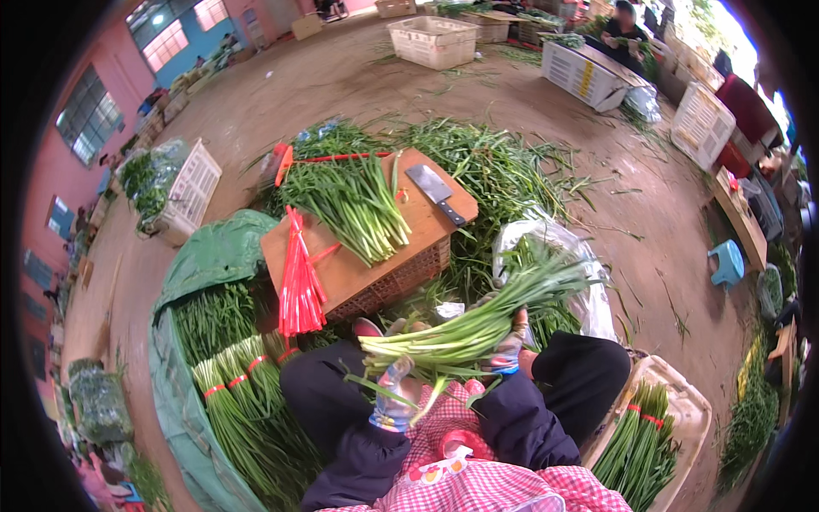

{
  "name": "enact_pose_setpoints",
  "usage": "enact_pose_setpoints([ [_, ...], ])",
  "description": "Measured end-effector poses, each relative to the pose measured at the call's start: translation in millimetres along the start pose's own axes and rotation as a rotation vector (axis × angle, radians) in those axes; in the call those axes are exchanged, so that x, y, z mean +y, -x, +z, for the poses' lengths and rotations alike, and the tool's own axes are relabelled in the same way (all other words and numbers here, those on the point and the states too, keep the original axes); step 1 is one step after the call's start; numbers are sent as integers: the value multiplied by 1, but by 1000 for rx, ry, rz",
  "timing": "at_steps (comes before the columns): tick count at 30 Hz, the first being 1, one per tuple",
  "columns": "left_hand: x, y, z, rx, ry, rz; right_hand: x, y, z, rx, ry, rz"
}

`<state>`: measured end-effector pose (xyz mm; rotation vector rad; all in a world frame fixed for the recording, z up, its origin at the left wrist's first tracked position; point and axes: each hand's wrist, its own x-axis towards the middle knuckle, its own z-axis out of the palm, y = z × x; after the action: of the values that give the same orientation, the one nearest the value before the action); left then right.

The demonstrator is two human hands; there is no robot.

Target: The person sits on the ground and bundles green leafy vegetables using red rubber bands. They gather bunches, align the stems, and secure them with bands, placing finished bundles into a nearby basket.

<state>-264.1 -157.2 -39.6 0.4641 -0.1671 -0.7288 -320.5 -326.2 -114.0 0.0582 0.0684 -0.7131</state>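
My right hand (509,345), in a patterned glove, grips a loose bunch of long green leafy stalks (448,333) that look like garlic chives, above my lap. Under their pale ends is my gloved left hand (395,390), with a few stray leaves beside it; whether it grips any is unclear. A wooden board (358,281) on a woven crate bears a pile of stalks (358,217), a cleaver (432,189) and red ties (299,281) hanging over its edge. Bundles tied in red (237,384) lie at the left inside a green cloth (185,409).
At the right are a white plastic bag (592,269) of greens and a pale crate (694,416) with tied bundles. Leaf trimmings (486,160) heap behind the board. Farther off stand white crates (435,45), a blue stool (727,264) and a seated person (624,35).
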Motion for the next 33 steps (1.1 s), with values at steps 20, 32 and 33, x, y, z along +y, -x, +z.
enact_pose_setpoints([
  [20, 52, -101, 29, -733, -1377, -549, -59, 4, -7, -1, 480, 78],
  [32, -21, -105, 23, -708, -1137, -429, -34, 0, 30, 216, 1214, -199],
  [33, -22, -104, 22, -719, -1139, -360, -40, 1, 26, 29, 1589, -370],
])
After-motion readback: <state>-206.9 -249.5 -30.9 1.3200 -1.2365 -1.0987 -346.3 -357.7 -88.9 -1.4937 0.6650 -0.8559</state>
